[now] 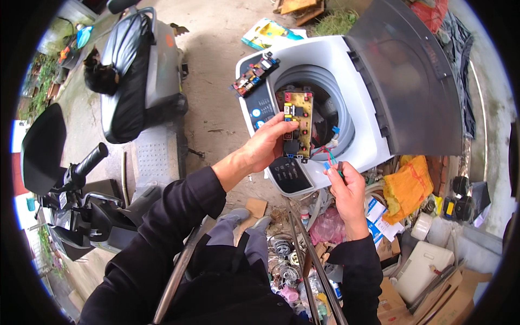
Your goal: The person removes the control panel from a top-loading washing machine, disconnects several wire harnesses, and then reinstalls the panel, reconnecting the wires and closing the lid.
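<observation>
My left hand (265, 143) is closed on the left edge of a circuit board (305, 127), which is yellowish with black, red and blue parts. It is held over the open tub of a white top-loading washing machine (357, 143). Between the thumb and fingers of my right hand (348, 192) is a small blue wire connector (328, 166). Red and green wires (331, 154) run by it near the board's lower end, and another blue connector (336, 130) sticks up there. A second circuit board (254, 75) lies on the machine's control panel (261, 108).
The machine's dark lid (403, 76) stands open on the right. A scooter (141, 81) with a dark cat (100, 76) on it stands at left. Metal bars (181, 271) cross near my legs. Loose parts (287, 265), an orange cloth (409, 187) and cardboard (452, 303) lie lower right.
</observation>
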### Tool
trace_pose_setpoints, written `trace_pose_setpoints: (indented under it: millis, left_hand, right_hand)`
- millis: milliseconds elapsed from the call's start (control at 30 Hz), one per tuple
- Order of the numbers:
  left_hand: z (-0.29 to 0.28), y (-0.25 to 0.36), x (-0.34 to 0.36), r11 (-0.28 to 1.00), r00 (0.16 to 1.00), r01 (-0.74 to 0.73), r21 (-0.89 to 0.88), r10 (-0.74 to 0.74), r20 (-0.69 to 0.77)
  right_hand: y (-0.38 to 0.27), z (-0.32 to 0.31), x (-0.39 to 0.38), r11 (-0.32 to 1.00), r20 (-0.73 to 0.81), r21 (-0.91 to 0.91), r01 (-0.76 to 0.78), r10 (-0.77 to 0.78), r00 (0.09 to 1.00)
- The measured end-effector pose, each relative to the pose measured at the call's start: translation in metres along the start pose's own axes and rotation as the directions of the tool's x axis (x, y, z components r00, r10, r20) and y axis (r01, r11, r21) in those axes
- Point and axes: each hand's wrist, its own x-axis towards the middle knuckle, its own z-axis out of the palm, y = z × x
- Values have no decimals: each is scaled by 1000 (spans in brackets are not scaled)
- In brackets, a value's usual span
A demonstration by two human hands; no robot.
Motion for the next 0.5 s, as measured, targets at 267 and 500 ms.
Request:
trace_pose_setpoints:
  millis: [267, 500]
  left_hand:
    - [10, -6, -2, 995, 997, 69, -78, -66, 38]
    - [13, -16, -6, 965, 993, 94, -246, -74, 90]
  right_hand:
    - [-8, -3, -4, 996, -17, 91, -27, 29, 999]
    - [-5, -4, -6, 989, -22, 144, -16, 19, 1000]
